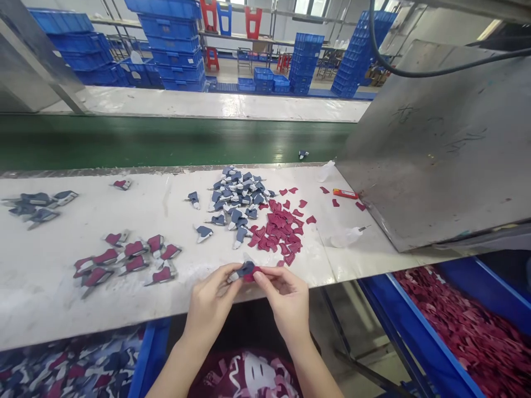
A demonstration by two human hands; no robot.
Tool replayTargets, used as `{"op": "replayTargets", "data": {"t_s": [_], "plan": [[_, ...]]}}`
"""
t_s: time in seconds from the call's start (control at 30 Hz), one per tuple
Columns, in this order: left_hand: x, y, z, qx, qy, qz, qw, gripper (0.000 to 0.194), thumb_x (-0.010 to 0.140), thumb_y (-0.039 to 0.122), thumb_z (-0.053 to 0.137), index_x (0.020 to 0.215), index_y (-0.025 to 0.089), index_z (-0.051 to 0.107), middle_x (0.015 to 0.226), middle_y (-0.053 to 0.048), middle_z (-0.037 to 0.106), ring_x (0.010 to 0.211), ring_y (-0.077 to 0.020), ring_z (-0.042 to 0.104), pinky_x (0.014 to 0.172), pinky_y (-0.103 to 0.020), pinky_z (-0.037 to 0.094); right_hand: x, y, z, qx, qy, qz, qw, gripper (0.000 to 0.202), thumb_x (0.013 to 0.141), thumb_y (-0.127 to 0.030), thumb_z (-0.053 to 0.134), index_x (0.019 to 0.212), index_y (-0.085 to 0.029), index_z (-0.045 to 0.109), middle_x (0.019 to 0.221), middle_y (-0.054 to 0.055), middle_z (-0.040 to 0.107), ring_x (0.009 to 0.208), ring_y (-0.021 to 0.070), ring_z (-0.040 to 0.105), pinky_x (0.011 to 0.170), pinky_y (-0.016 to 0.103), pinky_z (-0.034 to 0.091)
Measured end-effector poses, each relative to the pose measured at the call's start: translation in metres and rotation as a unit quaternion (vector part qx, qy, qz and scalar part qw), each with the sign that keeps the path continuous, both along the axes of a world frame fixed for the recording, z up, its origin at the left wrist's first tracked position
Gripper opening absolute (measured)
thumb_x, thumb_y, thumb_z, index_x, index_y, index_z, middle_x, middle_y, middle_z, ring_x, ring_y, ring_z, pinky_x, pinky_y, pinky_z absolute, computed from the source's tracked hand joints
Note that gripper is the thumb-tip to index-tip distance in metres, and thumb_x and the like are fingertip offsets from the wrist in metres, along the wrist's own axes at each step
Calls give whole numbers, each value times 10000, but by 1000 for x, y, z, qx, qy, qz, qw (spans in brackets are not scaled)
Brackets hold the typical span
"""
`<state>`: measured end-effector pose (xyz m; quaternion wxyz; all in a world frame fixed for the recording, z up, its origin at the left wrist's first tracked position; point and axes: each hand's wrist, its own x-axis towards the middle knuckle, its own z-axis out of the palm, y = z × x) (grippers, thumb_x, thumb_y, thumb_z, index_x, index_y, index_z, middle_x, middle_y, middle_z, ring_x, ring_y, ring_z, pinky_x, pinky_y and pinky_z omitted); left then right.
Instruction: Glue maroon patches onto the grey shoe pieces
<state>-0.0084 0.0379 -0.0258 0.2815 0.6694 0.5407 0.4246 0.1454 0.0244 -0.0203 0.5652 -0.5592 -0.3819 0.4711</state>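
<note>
Close to the table's front edge, my left hand (213, 296) pinches a small navy and white shaped piece (245, 268). My right hand (286, 293) grips a small maroon patch (251, 274) against that piece, so the two touch. Just beyond my fingers lies a heap of loose maroon patches (282, 224). Behind it to the left is a pile of navy and white pieces (238, 190). On the left of the table are several pieces with maroon patches on them (135, 249), and farther left a small group of navy pieces (37, 205).
A green conveyor belt (178, 143) runs behind the table (136, 210). Two translucent bottles lie at right, one a needle-tipped bottle (346, 236), near an orange tube (345, 194). A metal panel (443, 149) bounds the right side. Blue bins (431, 337) flank me below the table.
</note>
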Motion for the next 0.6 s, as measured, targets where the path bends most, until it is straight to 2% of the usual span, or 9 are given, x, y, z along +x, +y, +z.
{"op": "replayTargets", "data": {"t_s": [0.13,0.4,0.6], "plan": [[3,-9,4,-13,-65,5,998,208,821,277,716,1026,249,731,945,-20,782,809,-198,762,750,-268,644,-5,-5,6,8,-11,-13,1000,207,772,-386,771,806,-184,741,765,55,757,696,193,701,668,298,571],[0,-16,9,-8,-92,9,996,222,776,269,770,998,270,772,928,-29,784,757,-203,764,726,-276,656,-7,-9,9,11,-32,-23,999,203,762,-379,779,765,-181,737,707,38,739,624,164,657,598,268,535],[1,-16,17,-123,-219,-33,967,243,747,292,784,983,235,788,907,-57,790,693,-236,766,713,-322,661,-5,-10,3,4,-23,-27,999,189,759,-373,788,754,-189,748,704,26,738,612,154,647,593,262,517]]}}
